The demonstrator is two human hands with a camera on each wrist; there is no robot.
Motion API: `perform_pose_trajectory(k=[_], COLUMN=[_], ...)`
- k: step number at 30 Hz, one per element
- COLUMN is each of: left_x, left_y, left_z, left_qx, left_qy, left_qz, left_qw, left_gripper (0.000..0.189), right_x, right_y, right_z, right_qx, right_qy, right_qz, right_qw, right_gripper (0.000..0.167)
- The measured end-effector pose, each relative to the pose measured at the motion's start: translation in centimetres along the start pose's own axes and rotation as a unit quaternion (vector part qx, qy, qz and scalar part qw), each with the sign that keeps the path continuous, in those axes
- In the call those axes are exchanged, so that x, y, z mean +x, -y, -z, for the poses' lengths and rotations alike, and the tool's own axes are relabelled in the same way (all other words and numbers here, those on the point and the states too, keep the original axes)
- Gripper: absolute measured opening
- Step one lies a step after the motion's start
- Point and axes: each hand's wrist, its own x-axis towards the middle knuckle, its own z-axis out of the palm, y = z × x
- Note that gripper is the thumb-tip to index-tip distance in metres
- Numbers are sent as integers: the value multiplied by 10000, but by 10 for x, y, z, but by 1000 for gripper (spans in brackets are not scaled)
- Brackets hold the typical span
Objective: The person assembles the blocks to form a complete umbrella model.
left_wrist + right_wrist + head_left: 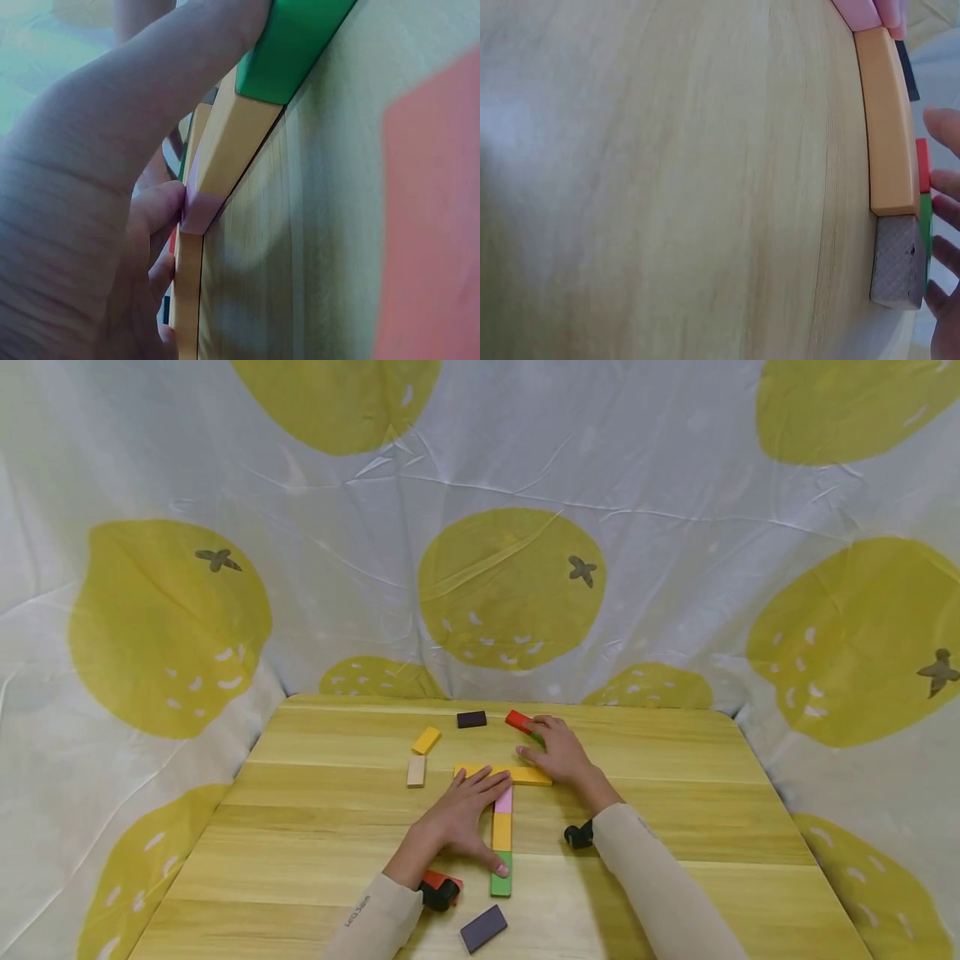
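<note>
My left hand [461,818] lies spread over a T-shaped row of wooden blocks. Its thumb rests on the green block [501,887], and its fingers reach the pink block [503,800] and the yellow crossbar [531,776]. Between pink and green lies a yellow block [502,832]. My right hand [561,752] reaches past the crossbar's right end, thumb apart, fingertips at a red block [517,720] and a second green block [925,225] lying end to end. A greyish block [897,262] adjoins the crossbar's end in the right wrist view; my hand hides it in the head view.
Loose blocks lie around: black [472,719] at the back, yellow [427,741] and beige [416,772] to the left, dark purple [483,929] in front. Another red block [450,882] is partly hidden under my left wrist. A lemon-print cloth [510,460] hangs behind the table.
</note>
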Motion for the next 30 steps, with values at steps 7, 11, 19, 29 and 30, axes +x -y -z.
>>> perform_pose_trajectory(k=[7,11,19,29,30], left_x=[-1,-1,-2,-2,-2], left_y=[-1,-1,-1,-1,-1], left_z=[1,1,1,1,1], left_qx=[-60,-61,-39,-57,-60], left_qy=[-27,-37,-4,-30,-31], left_qz=[-35,-46,-52,-13,-5], left_qw=[10000,10000,10000,10000,10000], left_gripper=[140,140,140,139,139], right_x=[-2,-4,-3,-3,-4], right_y=[0,-2,-4,2,3], right_z=[3,3,-1,3,4], right_qx=[-64,92,79,0,13], right_qy=[123,150,279,304,297], right_qz=[-39,-39,4,54,53], right_qw=[9999,9998,9996,9995,9995], right_gripper=[63,64,70,66,66])
